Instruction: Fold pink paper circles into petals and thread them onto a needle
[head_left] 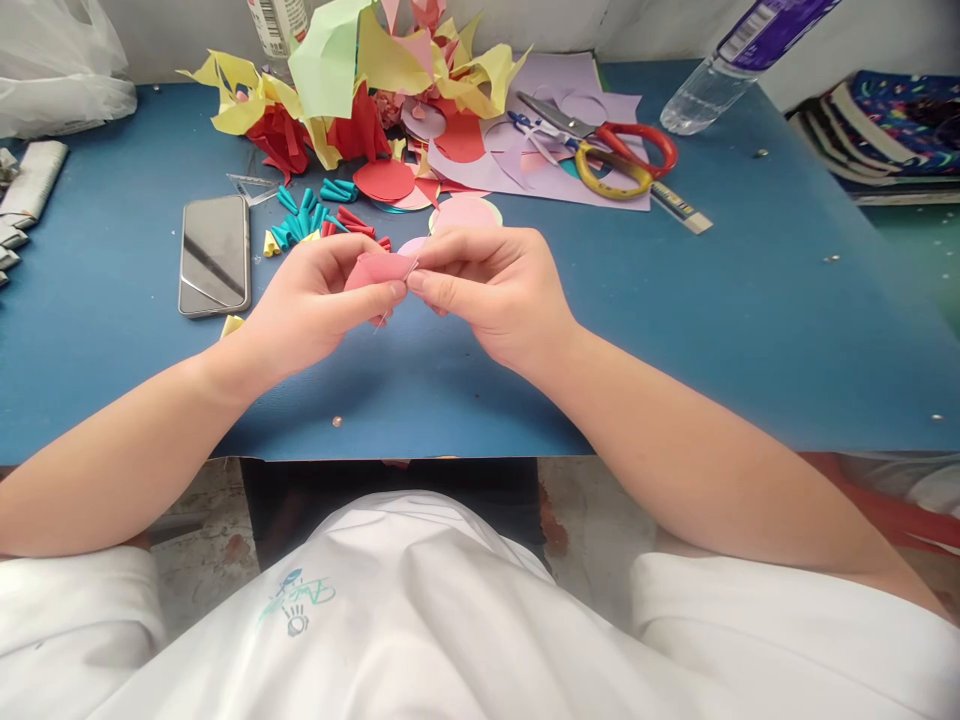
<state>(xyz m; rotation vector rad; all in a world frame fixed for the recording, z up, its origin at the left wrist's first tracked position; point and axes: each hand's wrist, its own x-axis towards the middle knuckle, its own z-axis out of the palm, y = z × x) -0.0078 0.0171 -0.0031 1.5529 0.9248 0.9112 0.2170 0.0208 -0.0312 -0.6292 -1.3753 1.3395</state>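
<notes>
Above the blue table [720,330], my left hand [319,295] pinches a piece of pink paper [381,267], curved between thumb and fingers. A thin needle-like rod crosses the paper's right edge and sticks out below the fingers. My right hand [495,285] is closed at that same edge, its thumb and index fingertips touching the paper. Just behind the hands lie pink paper circles [469,212] and a red circle [384,181]. Small rolled teal cones [300,222] and red cones [351,222] sit behind my left hand.
A phone [214,255] lies left of my left hand. Crumpled colored paper [326,75] is piled at the back. Scissors [615,155] rest on purple paper [574,190], beside a cutter-like strip [681,208]. A bottle [705,95] leans at back right.
</notes>
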